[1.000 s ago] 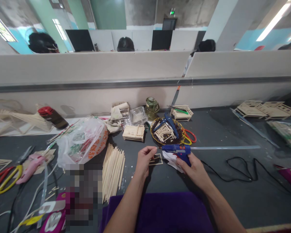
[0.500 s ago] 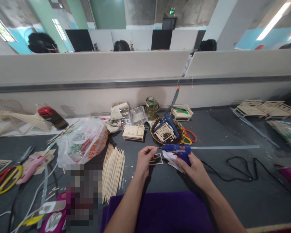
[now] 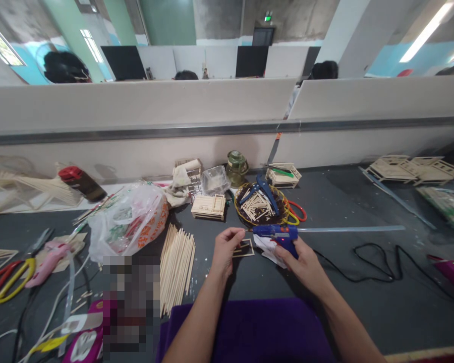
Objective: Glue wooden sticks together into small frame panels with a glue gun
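My right hand (image 3: pixel 301 261) is wrapped round the handle of a blue glue gun (image 3: pixel 274 231), whose nozzle points left. A long clear glue stick (image 3: pixel 351 229) sticks out of its back end. Some crumpled white paper (image 3: pixel 269 249) hangs beneath the gun. Close to the nozzle tip, the thumb and fingers of my left hand (image 3: pixel 229 247) are pinched together; what lies between them is too small to make out. A small wooden stick frame (image 3: pixel 245 254) shows just under these fingers, partly hidden, and I cannot tell whether the hand holds it.
Wooden sticks (image 3: pixel 177 269) lie in a pile at left, by a plastic bag (image 3: pixel 130 222). Behind my hands stand a basket (image 3: pixel 242 218) of stick pieces and a small wooden model (image 3: pixel 209 206). A black cable (image 3: pixel 366 280) runs right. Scissors (image 3: pixel 29 275) and a pink glue gun (image 3: pixel 49 262) lie far left.
My hands and the glue gun have hardly moved. Behind the partition, the head in the middle has sunk lower.
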`<move>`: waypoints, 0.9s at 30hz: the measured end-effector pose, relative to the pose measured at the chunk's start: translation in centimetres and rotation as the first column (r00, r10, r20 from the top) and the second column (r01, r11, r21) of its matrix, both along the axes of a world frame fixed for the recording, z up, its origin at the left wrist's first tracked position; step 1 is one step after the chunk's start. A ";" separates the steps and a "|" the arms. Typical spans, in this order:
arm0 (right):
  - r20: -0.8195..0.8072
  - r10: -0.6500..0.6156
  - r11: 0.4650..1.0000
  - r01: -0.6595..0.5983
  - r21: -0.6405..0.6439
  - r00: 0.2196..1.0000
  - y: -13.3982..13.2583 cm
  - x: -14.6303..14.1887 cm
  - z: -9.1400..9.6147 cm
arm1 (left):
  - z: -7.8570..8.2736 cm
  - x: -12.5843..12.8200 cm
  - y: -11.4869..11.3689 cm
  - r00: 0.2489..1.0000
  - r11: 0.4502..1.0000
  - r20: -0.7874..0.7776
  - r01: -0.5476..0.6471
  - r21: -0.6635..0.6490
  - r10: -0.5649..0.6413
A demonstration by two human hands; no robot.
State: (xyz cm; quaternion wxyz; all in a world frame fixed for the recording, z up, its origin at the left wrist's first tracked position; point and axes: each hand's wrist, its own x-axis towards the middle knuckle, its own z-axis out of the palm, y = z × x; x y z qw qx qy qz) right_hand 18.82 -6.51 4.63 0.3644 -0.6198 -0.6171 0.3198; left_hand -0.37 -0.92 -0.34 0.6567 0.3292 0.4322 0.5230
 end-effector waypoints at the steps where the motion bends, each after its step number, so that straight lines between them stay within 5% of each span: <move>1: -0.002 -0.001 1.000 0.001 -0.005 1.000 0.0 0.0 0.0 | 0.0 0.0 0.0 1.000 1.000 0.000 0.000 0.001 0.000; 27: 0.016 -0.003 1.000 0.003 0.013 1.000 0.0 0.1 -0.4 | -0.2 0.0 0.1 1.000 1.000 -0.011 -0.010 -0.006 0.010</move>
